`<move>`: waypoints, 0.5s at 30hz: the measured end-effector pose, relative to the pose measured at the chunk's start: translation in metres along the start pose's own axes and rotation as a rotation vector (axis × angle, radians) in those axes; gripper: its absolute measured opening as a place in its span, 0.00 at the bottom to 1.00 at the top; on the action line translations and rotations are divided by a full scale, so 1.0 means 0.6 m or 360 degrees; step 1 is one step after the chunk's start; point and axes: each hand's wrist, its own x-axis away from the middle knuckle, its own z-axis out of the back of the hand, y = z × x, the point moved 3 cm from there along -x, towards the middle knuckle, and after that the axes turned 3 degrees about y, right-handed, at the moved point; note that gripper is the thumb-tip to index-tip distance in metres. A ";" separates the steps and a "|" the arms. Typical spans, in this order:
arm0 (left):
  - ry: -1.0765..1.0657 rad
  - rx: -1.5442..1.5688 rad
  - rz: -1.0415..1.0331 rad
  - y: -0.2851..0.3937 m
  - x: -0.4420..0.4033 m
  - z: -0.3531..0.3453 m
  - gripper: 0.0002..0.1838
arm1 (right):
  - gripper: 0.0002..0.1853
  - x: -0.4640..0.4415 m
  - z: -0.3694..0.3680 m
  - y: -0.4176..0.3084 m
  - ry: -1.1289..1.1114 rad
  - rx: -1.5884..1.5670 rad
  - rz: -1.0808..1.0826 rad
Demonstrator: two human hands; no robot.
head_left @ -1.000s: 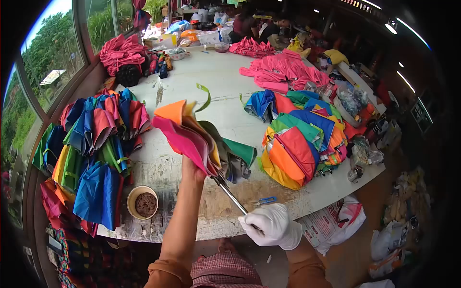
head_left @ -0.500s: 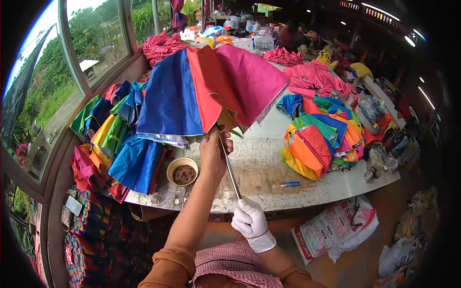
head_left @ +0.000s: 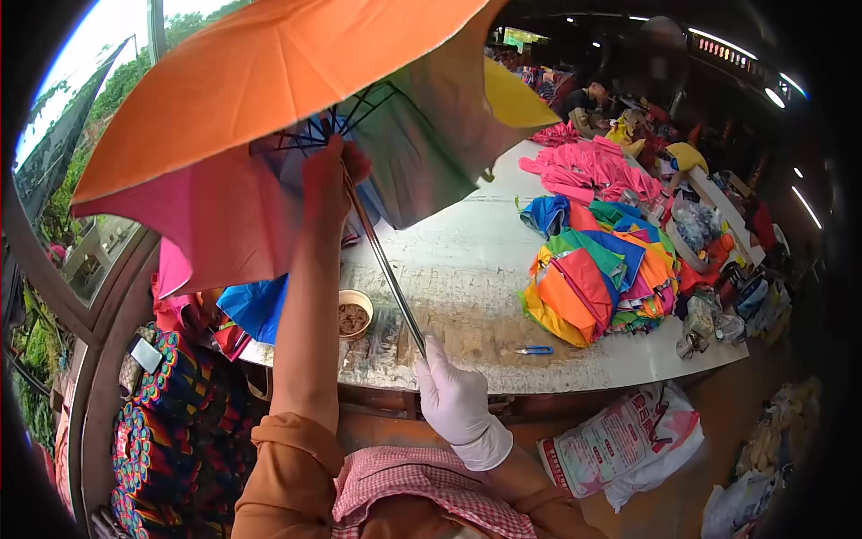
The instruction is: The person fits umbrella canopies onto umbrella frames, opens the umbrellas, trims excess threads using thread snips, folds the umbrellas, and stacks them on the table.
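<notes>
A multicoloured umbrella (head_left: 269, 72) is spread wide at the upper left, its orange panel uppermost and its dark ribs showing underneath. My bare left hand (head_left: 334, 171) is closed around the shaft just below the ribs, partly in the canopy's shade. Lower down, my white-gloved right hand (head_left: 452, 395) grips the bottom end of the metal shaft (head_left: 386, 269). The shaft slants from upper left to lower right between them.
On the table (head_left: 449, 242) stand a bowl of brown material (head_left: 353, 314), blue snips (head_left: 535, 350), folded umbrellas (head_left: 584, 287) and pink cloth (head_left: 593, 166). A printed sack (head_left: 620, 440) lies below the right edge. A person (head_left: 593, 94) sits farther back.
The umbrella has gone from bunched to widely spread, and has moved up and left. My left hand has slid up the shaft, while my right hand stays at its lower end.
</notes>
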 end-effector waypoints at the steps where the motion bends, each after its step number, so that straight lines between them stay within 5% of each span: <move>1: 0.0060 -0.0011 -0.0015 0.019 -0.031 -0.010 0.14 | 0.28 0.004 0.019 -0.004 0.0015 -0.0022 0.0056; 11: -0.0200 -0.0042 -0.0062 0.100 -0.092 -0.003 0.15 | 0.27 0.053 0.107 0.016 -0.0021 -0.0264 0.0044; 15: 0.0049 -0.0276 0.0161 -0.011 0.135 -0.066 0.15 | 0.26 0.038 0.111 0.032 0.0059 -0.0239 0.0012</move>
